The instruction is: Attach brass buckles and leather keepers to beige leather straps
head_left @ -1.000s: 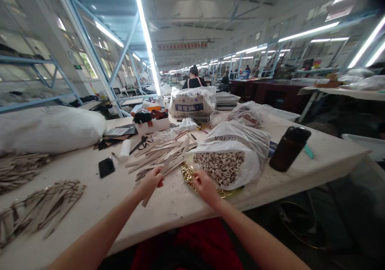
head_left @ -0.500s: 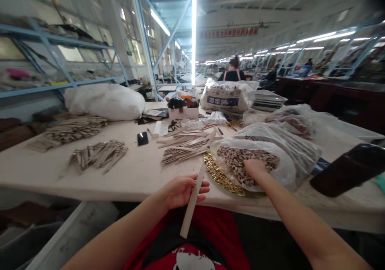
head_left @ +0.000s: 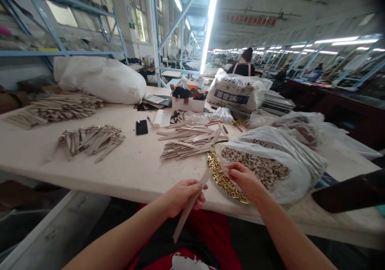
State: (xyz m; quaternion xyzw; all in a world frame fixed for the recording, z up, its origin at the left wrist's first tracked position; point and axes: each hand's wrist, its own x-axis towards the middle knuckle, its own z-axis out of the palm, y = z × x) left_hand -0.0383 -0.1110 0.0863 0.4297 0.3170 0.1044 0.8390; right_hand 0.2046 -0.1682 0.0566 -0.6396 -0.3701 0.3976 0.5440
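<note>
A flat beige strip [head_left: 190, 208] slants across my left hand [head_left: 186, 195], whose fingers are closed round it near the table's front edge. My right hand [head_left: 242, 177] is in a pinch over the left edge of an open plastic bag [head_left: 300, 161]; whatever its fingertips hold is too small to make out. Small beige loops [head_left: 264, 167] fill the bag's mouth. Gold metal buckles [head_left: 224, 181] lie on a round tray, partly under the bag. Behind my left hand, loose beige strips [head_left: 186, 143] are piled on the table.
Strips with metal fittings [head_left: 90, 139] and a larger strip pile [head_left: 60, 107] lie on the left. A phone [head_left: 141, 127], a white box [head_left: 188, 104] and a printed sack [head_left: 237, 93] stand or lie farther back. A dark object [head_left: 349, 191] is at right. A person [head_left: 243, 67] is beyond the table.
My right hand has come out of the loops and moved left, to the bag's edge. My left hand's fingers have closed more around the strip. The camera view has shifted.
</note>
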